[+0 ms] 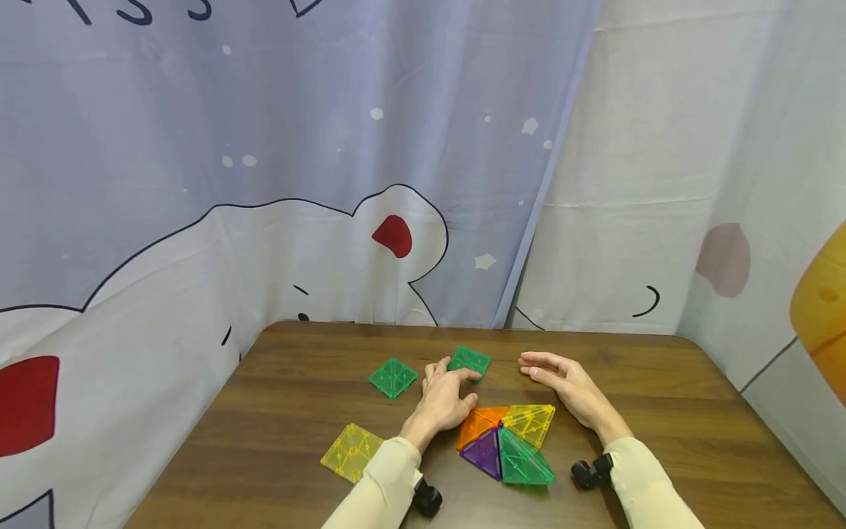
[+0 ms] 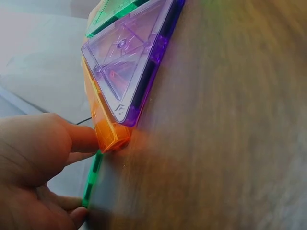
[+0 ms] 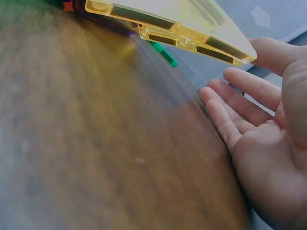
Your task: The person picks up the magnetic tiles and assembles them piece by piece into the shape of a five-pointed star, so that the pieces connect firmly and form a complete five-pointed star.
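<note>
Several translucent magnetic tiles stand joined in a cluster: an orange tile (image 1: pixel 481 424), a yellow tile (image 1: pixel 532 420), a purple triangle tile (image 1: pixel 485 452) and a green tile (image 1: pixel 523 461). My left hand (image 1: pixel 444 400) reaches past the cluster's left side, fingers spread at the edge of a loose green tile (image 1: pixel 471 361) near the table's back. Its thumb lies close to the orange tile. In the left wrist view, fingertips sit right by the green tile's edge (image 2: pixel 91 182). Right of the cluster, my right hand (image 1: pixel 571 386) hovers with relaxed fingers, holding nothing, beyond the yellow tile (image 3: pixel 206 33).
Another green tile (image 1: pixel 393 378) lies flat to the left of my left hand. A yellow tile (image 1: pixel 352 452) lies nearer, beside the left sleeve. The wooden table (image 1: pixel 694 411) ends at the back against a printed curtain (image 1: pixel 317 257).
</note>
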{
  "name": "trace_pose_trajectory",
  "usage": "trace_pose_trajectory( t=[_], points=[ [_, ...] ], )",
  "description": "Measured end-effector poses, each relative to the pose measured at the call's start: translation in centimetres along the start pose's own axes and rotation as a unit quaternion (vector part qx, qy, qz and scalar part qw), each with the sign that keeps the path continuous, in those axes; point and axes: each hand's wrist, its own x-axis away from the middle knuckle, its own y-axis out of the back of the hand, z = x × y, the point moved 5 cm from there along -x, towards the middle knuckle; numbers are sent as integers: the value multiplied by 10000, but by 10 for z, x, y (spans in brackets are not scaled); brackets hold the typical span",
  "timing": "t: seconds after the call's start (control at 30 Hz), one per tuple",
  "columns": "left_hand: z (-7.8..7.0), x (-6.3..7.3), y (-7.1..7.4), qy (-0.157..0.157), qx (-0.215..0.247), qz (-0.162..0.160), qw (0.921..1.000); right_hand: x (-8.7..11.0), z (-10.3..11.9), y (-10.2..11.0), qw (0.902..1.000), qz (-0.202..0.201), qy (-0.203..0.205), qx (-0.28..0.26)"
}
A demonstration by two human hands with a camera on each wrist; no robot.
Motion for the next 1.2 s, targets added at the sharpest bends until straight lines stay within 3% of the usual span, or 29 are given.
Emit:
trace_pose_trajectory(
  t=[0.27,0.43,0.57,0.77,1.0,1.2],
  points=[
    [3,-1,-4,-247,-383,-273,9986,-4,7,-10,9969,349,-273,646],
    [-4,0,0,-227,-399,51,9989,-5,15,-17,9907,631,-92,1204],
    [-9,-2,2,-290,-57,242,9993,-5,18,-20,9865,772,-42,1445],
    [-4,-4,7,-465,-173,-297,9983,-6,17,-23,9846,965,-90,1456],
    [3,-2,4,-464,-427,-7,9980,-7,16,-26,9838,1320,-149,1207],
    [3,-2,5,-750,-535,-335,9952,-6,17,-25,9868,1290,-144,968]
  ],
)
